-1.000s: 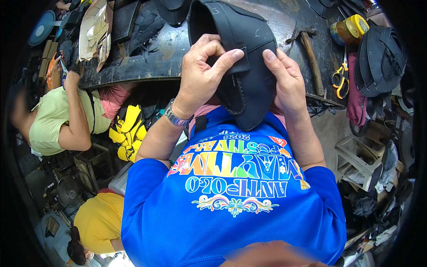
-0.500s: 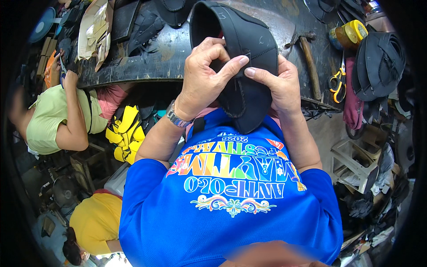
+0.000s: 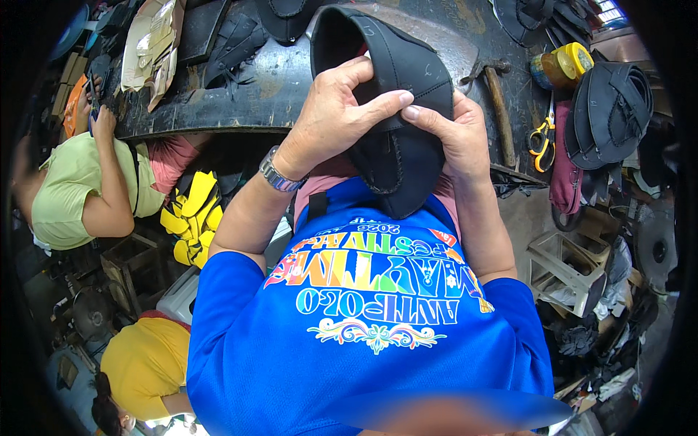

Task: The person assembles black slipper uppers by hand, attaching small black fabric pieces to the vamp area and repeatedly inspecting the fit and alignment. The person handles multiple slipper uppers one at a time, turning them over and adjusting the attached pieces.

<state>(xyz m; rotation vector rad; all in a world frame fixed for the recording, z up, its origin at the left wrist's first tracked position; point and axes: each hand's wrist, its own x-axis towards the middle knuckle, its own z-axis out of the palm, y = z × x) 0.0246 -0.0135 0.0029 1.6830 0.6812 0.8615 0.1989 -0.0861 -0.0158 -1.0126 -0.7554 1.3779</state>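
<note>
A black stitched shoe upper [image 3: 418, 62] is held up between both hands, over the near edge of the dark worktable. My left hand [image 3: 345, 105] grips its left side, fingers reaching inside the opening and thumb on the outer face. From the other side my right hand [image 3: 458, 134] pinches it, the thumb tip close to the left thumb at a seam and the fingers hidden behind. A pointed lower part with a thick stitched seam hangs down in front of my blue shirt.
On the worktable [image 3: 283, 76] lie a hammer [image 3: 502, 109], yellow-handled scissors [image 3: 542, 142], a yellow-lidded jar [image 3: 574, 59] and stacked black uppers [image 3: 609, 116]. A cardboard tray [image 3: 154, 47] holds scraps. Two people, in green [image 3: 65, 192] and yellow [image 3: 145, 360], sit at left.
The view has shifted slightly. My left fingers have straightened a little along the upper's edge, and both thumbs stay close together at the seam.
</note>
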